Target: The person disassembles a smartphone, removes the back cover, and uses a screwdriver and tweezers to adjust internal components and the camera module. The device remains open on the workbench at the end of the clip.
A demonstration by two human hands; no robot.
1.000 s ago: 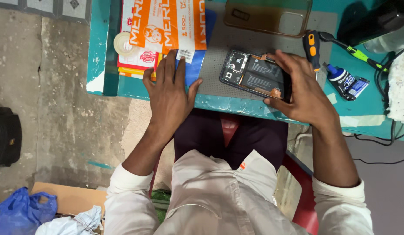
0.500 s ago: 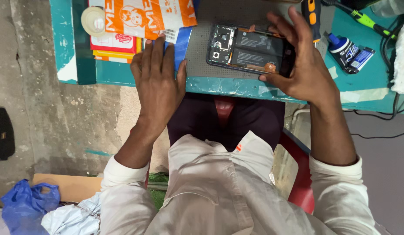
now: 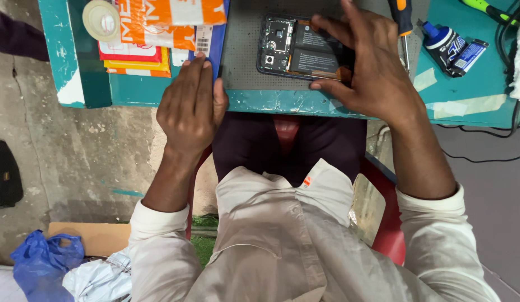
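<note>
Orange-white packets [image 3: 159,22] (stacked) beside left hand [image 3: 190,106]

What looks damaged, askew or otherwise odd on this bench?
The phone under the right hand lies with its back cover off, circuit board and battery exposed. The teal table has chipped, worn paint along its front edge. Nothing looks spilled.

Opened phone [image 3: 302,47] glossy inside; mat [image 3: 243,61] matt grey, probably rubber; table [image 3: 271,103] chipped teal paint.
</note>
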